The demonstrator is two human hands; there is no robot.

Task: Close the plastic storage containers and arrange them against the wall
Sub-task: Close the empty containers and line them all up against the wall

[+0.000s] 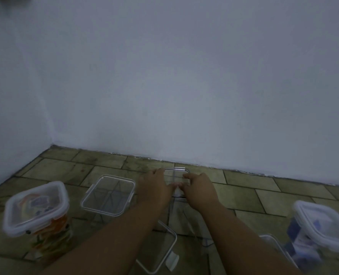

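Note:
A clear empty container with its lid (pixel 177 174) stands on the tiled floor in the middle, a short way from the wall. My left hand (pixel 154 188) and my right hand (pixel 199 190) lie side by side on top of that lid, fingers spread and pressing down, thumbs nearly touching. To its left is a second clear empty container (pixel 109 194) with a lid on. Further left stands a lidded container (pixel 37 207) with colourful contents. At the right edge a lidded container (pixel 323 227) holds blue and white items.
A loose clear lid (pixel 165 253) lies on the floor under my left forearm, and another clear piece (pixel 273 245) shows by my right forearm. The white wall (pixel 184 96) meets the floor just beyond the middle container, with a corner at the left.

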